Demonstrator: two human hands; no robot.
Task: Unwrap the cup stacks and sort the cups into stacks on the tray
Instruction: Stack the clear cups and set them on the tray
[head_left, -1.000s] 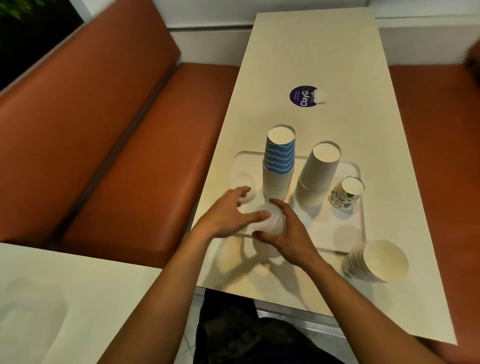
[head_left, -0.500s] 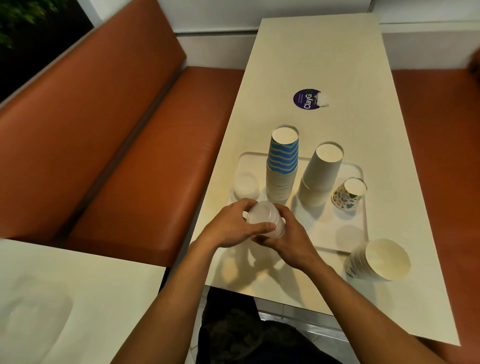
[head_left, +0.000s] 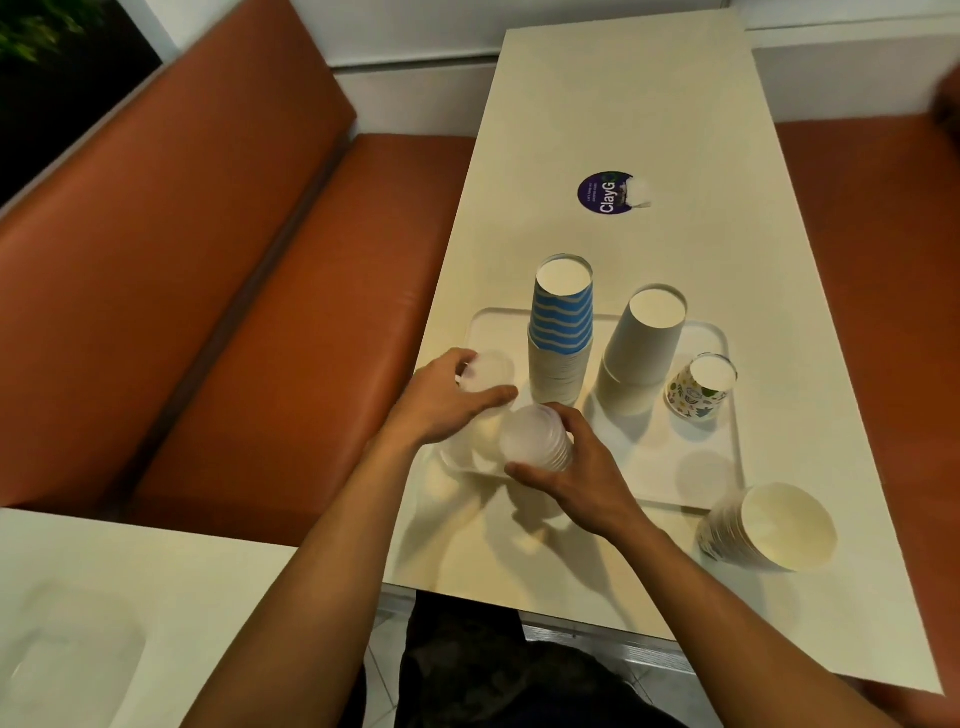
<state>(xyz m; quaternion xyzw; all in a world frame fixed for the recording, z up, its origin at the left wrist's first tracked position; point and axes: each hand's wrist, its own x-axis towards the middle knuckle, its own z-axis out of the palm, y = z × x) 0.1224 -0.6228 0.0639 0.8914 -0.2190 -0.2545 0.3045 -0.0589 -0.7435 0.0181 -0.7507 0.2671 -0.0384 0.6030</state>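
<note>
Cup stack, seemingly plastic, in right hand

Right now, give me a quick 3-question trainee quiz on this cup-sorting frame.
1. True or false: the patterned cup stack lying on its side is on the tray.
2. What does the right hand grip? A) a single patterned cup B) the clear plastic cup stack C) a sticker
3. Short answer: which upside-down stack on the tray stands tallest?

Key: 1. False; it lies on the table, off the tray's near right corner. 2. B. 3. The blue-striped cup stack.
</note>
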